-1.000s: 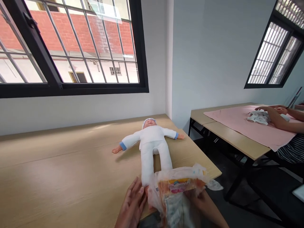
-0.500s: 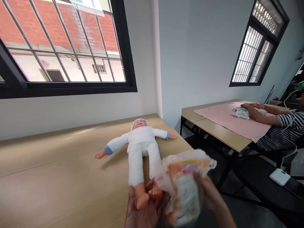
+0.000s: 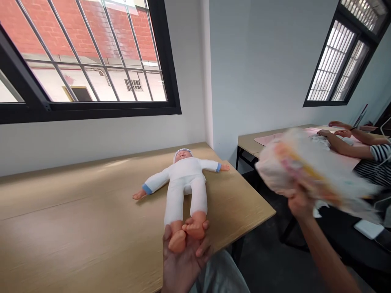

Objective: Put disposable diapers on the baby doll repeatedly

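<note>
A baby doll (image 3: 187, 175) in white clothes with blue cuffs and a cap lies on its back on the wooden table (image 3: 91, 228), its feet toward me. My left hand (image 3: 186, 260) is palm up beneath the doll's feet, with fingers curled around both of them. Off to the right, beyond the table edge, my right hand (image 3: 301, 201) grips a soft plastic package (image 3: 308, 171) with orange, yellow and pink print. The package is raised and blurred by motion; its contents cannot be made out.
Another table (image 3: 249, 144) with a pink cloth stands at the right, where a person in a striped sleeve (image 3: 380, 152) handles white fabric. A dark seat (image 3: 339, 232) bears a white device (image 3: 368, 228). A barred window is at the upper left.
My right hand has lifted the package up and to the right, away from the doll's legs. My left hand still holds the feet. The view has shifted slightly.
</note>
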Demonstrator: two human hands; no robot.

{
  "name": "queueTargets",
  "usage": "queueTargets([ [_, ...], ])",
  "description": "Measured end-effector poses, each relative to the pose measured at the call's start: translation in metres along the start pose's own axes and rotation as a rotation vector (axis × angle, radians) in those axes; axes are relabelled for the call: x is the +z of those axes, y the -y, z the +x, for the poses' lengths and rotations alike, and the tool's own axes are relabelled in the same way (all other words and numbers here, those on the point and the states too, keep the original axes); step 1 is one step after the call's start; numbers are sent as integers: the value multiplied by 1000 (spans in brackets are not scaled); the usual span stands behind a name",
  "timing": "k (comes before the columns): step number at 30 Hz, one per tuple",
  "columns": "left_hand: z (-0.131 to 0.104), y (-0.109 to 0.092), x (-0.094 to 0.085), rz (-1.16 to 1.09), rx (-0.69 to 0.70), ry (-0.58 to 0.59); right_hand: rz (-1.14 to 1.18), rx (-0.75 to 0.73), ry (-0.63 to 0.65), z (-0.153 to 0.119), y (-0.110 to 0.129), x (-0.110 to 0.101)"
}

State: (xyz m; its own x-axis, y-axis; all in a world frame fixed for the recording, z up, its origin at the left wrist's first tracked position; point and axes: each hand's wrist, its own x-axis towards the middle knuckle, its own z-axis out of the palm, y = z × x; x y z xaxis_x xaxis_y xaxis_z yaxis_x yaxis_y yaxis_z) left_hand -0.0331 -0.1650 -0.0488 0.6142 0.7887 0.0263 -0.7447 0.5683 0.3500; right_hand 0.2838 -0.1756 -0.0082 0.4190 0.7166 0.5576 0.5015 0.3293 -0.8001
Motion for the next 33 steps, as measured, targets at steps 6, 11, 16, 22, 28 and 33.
queueTargets([
  [6,1,-26,28,31,-30,-30,-531,-308,860,-43,-49,60],
  [11,3,-41,48,58,15,-63,-924,-268,926,-46,-42,63],
  [16,8,-47,64,93,34,-76,-869,-175,1052,-30,-35,60],
  [22,13,-58,81,173,105,-37,-674,-265,1102,-32,-43,62],
  [28,21,-65,102,227,117,7,-504,-389,1133,-44,-42,82],
  [33,29,-81,120,208,143,-41,-401,-444,1198,-47,-32,119],
])
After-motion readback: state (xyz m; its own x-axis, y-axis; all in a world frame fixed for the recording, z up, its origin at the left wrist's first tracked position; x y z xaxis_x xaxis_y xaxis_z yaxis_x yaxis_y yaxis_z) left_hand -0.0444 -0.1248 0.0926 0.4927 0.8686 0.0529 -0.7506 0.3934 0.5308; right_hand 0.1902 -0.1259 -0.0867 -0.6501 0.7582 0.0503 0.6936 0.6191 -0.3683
